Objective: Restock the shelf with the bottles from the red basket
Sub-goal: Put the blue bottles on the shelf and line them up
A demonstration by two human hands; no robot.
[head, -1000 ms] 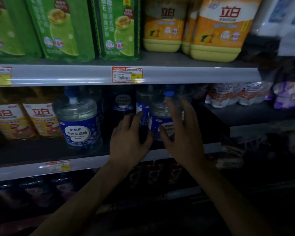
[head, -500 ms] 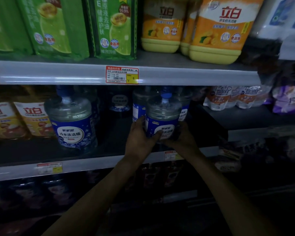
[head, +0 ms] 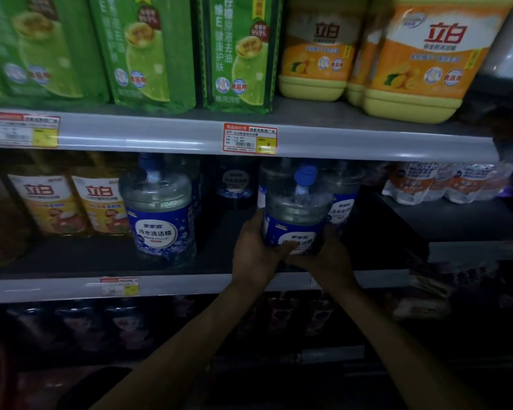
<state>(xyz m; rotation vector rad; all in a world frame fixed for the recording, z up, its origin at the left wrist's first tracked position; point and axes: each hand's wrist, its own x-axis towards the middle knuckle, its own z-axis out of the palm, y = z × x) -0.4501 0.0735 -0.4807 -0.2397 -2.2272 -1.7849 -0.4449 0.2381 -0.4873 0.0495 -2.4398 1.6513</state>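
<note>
Head view: left hand (head: 256, 250) and right hand (head: 327, 258) clasp 1 blue-capped bottle (head: 296, 214); slide it level onto the shelf (head: 190, 287), label forward.

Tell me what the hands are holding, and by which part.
Both hands hold one blue-capped bottle by its lower body: the left hand grips its left side over the label, the right hand cups the bottom right.

Bare shelf (head: 219, 255) gap between two front bottles (head: 160, 214).
</note>
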